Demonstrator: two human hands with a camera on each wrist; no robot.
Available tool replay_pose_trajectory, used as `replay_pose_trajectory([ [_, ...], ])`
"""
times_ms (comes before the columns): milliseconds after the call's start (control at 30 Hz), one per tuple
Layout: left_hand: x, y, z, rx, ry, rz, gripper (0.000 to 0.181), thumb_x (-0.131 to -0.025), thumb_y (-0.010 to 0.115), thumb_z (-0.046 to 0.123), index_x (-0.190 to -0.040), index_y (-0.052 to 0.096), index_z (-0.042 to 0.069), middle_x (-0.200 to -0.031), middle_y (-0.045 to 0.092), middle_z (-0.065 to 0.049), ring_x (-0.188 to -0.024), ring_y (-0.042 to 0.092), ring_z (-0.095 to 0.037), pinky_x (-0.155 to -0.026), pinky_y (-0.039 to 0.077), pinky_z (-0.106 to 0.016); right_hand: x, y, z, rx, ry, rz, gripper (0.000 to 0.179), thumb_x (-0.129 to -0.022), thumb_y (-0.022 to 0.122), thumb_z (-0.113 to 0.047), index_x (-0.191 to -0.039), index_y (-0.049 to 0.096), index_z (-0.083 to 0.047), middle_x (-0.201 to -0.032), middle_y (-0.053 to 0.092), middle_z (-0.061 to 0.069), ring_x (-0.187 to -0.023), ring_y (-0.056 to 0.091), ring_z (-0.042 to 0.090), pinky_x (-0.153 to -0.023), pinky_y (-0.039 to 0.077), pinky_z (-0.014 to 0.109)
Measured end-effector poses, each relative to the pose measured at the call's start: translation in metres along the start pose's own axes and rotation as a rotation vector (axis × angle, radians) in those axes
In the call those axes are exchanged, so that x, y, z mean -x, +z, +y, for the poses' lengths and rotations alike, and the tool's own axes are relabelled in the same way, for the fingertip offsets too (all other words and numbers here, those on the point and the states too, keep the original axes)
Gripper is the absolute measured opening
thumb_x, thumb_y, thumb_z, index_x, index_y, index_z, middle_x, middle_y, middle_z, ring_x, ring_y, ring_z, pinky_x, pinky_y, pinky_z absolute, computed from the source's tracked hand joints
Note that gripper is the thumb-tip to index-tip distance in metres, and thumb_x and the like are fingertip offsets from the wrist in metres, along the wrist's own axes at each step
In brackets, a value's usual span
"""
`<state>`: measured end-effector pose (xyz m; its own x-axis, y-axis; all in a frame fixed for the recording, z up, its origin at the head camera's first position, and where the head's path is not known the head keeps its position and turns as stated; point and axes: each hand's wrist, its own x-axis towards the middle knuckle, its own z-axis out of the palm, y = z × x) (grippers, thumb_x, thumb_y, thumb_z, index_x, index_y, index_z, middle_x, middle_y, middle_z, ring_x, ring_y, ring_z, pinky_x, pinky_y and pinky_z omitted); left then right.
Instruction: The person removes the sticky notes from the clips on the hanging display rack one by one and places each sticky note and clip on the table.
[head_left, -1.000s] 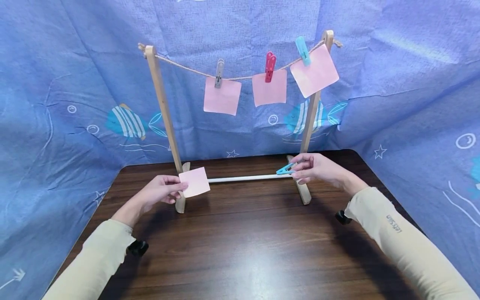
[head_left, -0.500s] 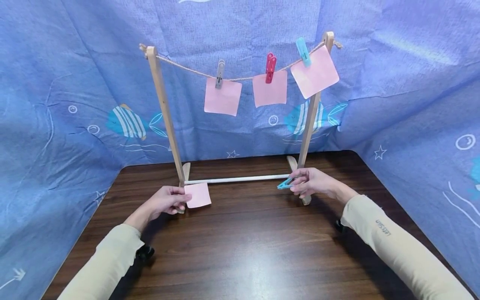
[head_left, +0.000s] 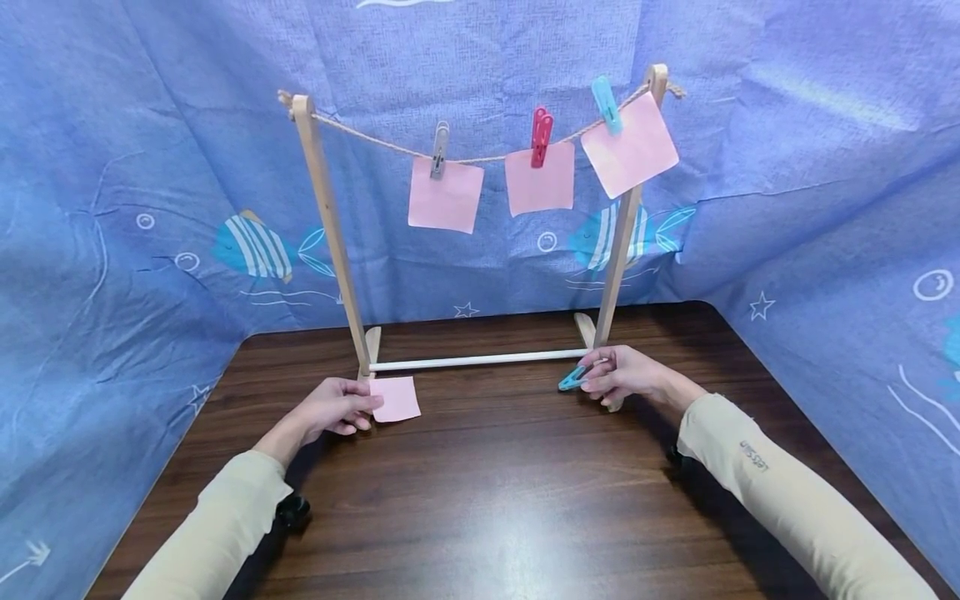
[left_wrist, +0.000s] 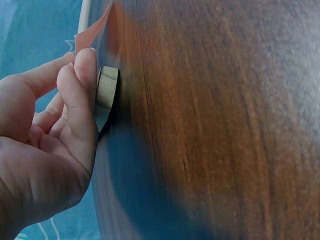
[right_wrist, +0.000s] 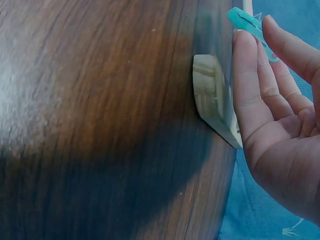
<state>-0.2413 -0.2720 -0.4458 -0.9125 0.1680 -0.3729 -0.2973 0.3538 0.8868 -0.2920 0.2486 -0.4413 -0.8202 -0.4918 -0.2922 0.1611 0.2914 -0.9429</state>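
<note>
My left hand [head_left: 339, 406] pinches a pink paper square [head_left: 396, 398] by its left edge, low over the table beside the rack's left foot. In the left wrist view the paper [left_wrist: 94, 31] bends up from the fingertips. Across the table, my right hand [head_left: 621, 372] pinches a light blue clothespin [head_left: 572, 379] near the rack's right foot. The clothespin [right_wrist: 245, 21] juts out past thumb and fingers in the right wrist view. Above, three more pink squares hang on a rope, held by a grey clothespin [head_left: 439, 150], a red clothespin [head_left: 541, 137] and another light blue clothespin [head_left: 607, 104].
The wooden rack has a left post [head_left: 327, 225], a right post [head_left: 621, 242] and a white crossbar [head_left: 480, 360] low between them. A twine rope [head_left: 367, 136] sags between the post tops. Blue fish-printed cloth [head_left: 465, 275] surrounds the dark wooden table [head_left: 495, 483].
Both hands have come down and nearer, the left with the pink paper and the right with the blue clothespin. The clothespin's legs, spread apart earlier, now look closer together. The hanging papers stay put.
</note>
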Motion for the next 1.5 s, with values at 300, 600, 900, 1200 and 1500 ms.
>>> replay_pose_trajectory([
  [300, -0.001, 0.002, 0.000, -0.017, -0.009, 0.027, 0.045, -0.094, 0.076, 0.026, -0.123, 0.056, -0.003, -0.089, 0.072, -0.006, -0.066, 0.070, -0.014, -0.052, 0.055, -0.022, -0.002, -0.001, 0.005, 0.024, 0.047, 0.017, 0.046, -0.091, 0.076, -0.004, -0.128, 0.050, 0.004, -0.092, 0.072, 0.010, -0.069, 0.067, 0.018, -0.057, 0.059, 0.031],
  [600, 0.000, 0.001, -0.001, -0.002, 0.022, 0.001, 0.045, -0.100, 0.068, 0.024, -0.130, 0.054, -0.006, -0.091, 0.068, -0.006, -0.069, 0.071, -0.015, -0.052, 0.056, -0.023, 0.002, 0.000, 0.004, 0.084, 0.111, 0.054, 0.049, -0.092, 0.075, -0.010, -0.133, 0.049, 0.001, -0.094, 0.072, 0.014, -0.061, 0.068, 0.019, -0.057, 0.060, 0.034],
  [900, -0.003, 0.002, 0.001, 0.001, 0.021, 0.002, 0.045, -0.101, 0.066, 0.020, -0.134, 0.052, -0.007, -0.092, 0.067, -0.009, -0.068, 0.071, -0.015, -0.051, 0.054, -0.022, 0.002, -0.001, 0.003, 0.032, 0.144, 0.057, 0.056, -0.098, 0.069, -0.016, -0.144, 0.041, -0.001, -0.101, 0.072, 0.018, -0.059, 0.068, 0.014, -0.057, 0.061, 0.031],
  [1200, -0.003, 0.002, 0.005, 0.000, 0.011, -0.002, 0.051, -0.101, 0.064, 0.017, -0.141, 0.047, -0.009, -0.109, 0.069, -0.017, -0.075, 0.074, -0.020, -0.055, 0.059, -0.026, 0.004, 0.001, 0.003, 0.052, 0.177, 0.047, 0.058, -0.098, 0.070, -0.019, -0.144, 0.039, -0.002, -0.101, 0.073, 0.015, -0.057, 0.068, 0.013, -0.047, 0.054, 0.023],
  [1500, 0.002, -0.001, 0.011, -0.013, 0.039, -0.011, 0.047, -0.105, 0.057, 0.016, -0.141, 0.047, -0.012, -0.115, 0.068, -0.023, -0.081, 0.074, -0.021, -0.061, 0.061, -0.031, 0.002, 0.000, 0.002, 0.098, 0.197, 0.083, 0.055, -0.106, 0.057, -0.033, -0.147, 0.037, -0.001, -0.096, 0.073, 0.013, -0.060, 0.070, 0.015, -0.046, 0.053, 0.023],
])
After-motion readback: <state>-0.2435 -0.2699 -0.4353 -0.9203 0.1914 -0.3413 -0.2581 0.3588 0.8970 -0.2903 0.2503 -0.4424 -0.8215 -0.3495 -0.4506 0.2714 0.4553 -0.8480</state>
